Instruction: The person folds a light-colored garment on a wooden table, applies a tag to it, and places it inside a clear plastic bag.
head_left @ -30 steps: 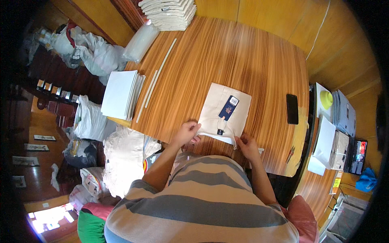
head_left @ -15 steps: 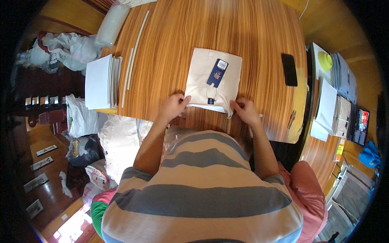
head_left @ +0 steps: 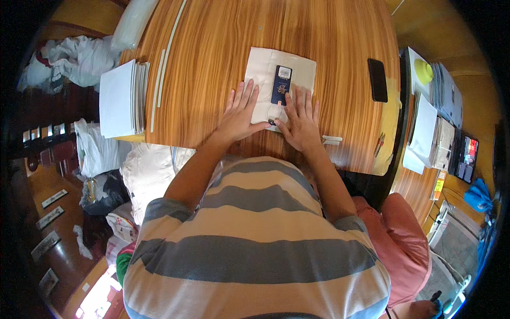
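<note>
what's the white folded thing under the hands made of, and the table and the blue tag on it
The white folded piece looks like soft matte cloth: limp edges, faint creases, no shine. The blue tag seems to be stiff printed card, flat with crisp corners, though it could be plastic. The table looks like varnished wood or wood veneer: striped orange-brown grain with a slight sheen. Both hands, left hand and right hand, lie flat on the cloth.
</note>
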`<state>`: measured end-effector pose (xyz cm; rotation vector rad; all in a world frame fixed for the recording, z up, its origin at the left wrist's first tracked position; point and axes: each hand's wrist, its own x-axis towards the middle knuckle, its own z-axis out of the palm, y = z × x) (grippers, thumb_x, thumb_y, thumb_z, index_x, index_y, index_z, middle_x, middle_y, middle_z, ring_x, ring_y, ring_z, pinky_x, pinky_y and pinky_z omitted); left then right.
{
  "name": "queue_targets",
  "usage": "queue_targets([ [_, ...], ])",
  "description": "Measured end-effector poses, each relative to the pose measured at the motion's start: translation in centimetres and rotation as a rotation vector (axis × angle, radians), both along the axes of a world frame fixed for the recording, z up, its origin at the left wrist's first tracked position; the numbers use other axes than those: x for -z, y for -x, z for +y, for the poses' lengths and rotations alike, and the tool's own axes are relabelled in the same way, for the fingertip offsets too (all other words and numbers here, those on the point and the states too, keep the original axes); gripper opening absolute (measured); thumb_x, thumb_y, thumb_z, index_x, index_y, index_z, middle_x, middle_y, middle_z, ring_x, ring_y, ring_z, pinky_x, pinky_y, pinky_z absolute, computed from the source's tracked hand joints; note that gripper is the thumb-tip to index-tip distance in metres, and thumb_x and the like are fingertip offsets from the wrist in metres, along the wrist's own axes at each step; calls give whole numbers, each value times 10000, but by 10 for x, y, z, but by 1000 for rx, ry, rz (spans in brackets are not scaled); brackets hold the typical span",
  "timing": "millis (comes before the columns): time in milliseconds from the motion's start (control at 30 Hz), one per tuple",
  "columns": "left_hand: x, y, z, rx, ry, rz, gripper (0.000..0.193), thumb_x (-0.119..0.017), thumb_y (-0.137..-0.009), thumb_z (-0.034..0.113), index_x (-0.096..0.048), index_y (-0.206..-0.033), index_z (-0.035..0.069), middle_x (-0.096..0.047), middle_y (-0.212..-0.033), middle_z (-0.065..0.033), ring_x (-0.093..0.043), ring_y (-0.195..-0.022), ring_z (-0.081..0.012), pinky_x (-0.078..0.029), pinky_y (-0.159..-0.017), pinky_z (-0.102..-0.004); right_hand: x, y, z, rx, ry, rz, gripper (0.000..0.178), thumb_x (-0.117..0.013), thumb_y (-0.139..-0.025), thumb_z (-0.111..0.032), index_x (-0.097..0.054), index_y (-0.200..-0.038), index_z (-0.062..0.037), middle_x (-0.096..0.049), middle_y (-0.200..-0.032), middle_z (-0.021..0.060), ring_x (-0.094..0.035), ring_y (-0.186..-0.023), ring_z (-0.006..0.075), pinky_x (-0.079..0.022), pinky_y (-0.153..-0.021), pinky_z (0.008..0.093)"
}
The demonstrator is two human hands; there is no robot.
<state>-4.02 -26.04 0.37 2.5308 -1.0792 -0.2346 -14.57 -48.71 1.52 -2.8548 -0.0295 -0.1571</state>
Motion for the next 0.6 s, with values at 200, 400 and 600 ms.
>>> queue_targets([
  [200,-7,0,-1,27,5,-1,1186,-692,-899,694,-136,-1695,13,-52,-1780,-223,-33,-1643,-432,-49,-1301,-605,-1,6,-1,-29,-62,-18,954,-620,-956,-679,-328,-1668,-115,-148,-1762,227,-113,-1612,508,-129,-1246,723],
  [400,-17,7,-12,-37,4,-97,1032,-668,-951,613,-256,-1667,-5,-161,-1761,-240,-93,-1643,-414,-64,-1298,-602,-23,5,-25,189,-362,-64,633,-657,-965,-591,-670,-1321,-67,-619,-1423,278,-591,-1335,470,-488,-1086,564],
  [600,-9,11,-16,-42,107,2,971,-666,-976,527,-236,-1681,17,-185,-1766,-210,-115,-1645,-398,-86,-1302,-586,-56,-73,-10,282,-119,200,545,-742,-904,-573,-747,-952,-30,-770,-825,166,-769,-759,398,-622,-674,487],
])
